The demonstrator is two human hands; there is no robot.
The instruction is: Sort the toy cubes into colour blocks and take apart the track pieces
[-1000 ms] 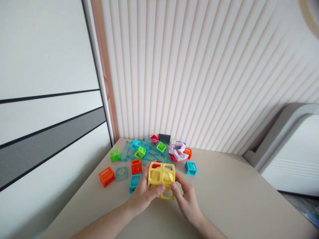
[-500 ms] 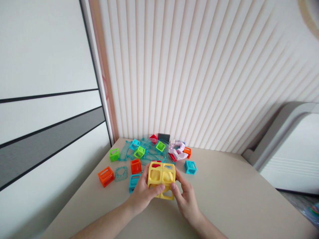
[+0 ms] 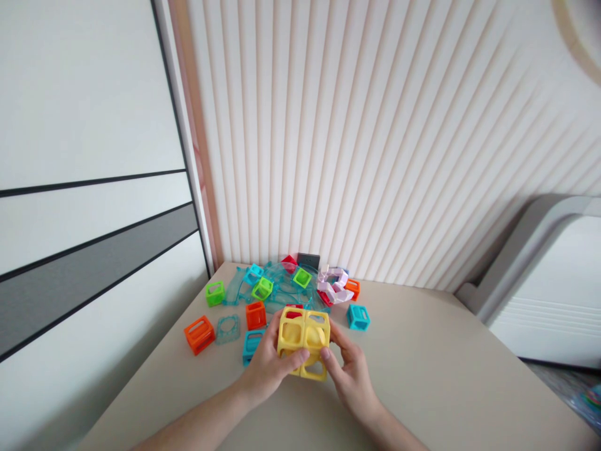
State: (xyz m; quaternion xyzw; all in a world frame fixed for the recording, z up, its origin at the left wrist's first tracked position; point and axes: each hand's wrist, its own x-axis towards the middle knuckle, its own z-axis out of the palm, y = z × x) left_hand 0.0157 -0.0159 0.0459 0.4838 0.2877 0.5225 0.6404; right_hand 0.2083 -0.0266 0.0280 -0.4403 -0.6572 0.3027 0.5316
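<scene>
Between my two hands is a block of joined yellow hollow cubes (image 3: 303,337), with rounded openings in its faces. My left hand (image 3: 272,360) grips it from the left, thumb across the front. On the right side my right hand (image 3: 348,371) closes round it, thumb tip near its front lower edge. A curved yellow shape shows through the upper right opening. Just left of my left hand lies a blue hollow block (image 3: 252,346), partly covered by it. Behind the yellow block a red piece (image 3: 295,308) is mostly hidden.
Clear teal plastic pieces (image 3: 282,294) lie heaped at the back with green blocks (image 3: 263,288). Orange blocks (image 3: 200,335) and a clear square frame (image 3: 228,329) sit left. A lilac chain-like piece (image 3: 334,285) and blue block (image 3: 358,317) are right. A ribbed wall (image 3: 328,125) stands behind.
Very little differs. The view has shifted slightly, and the yellow block stays in both hands in nearly the same pose.
</scene>
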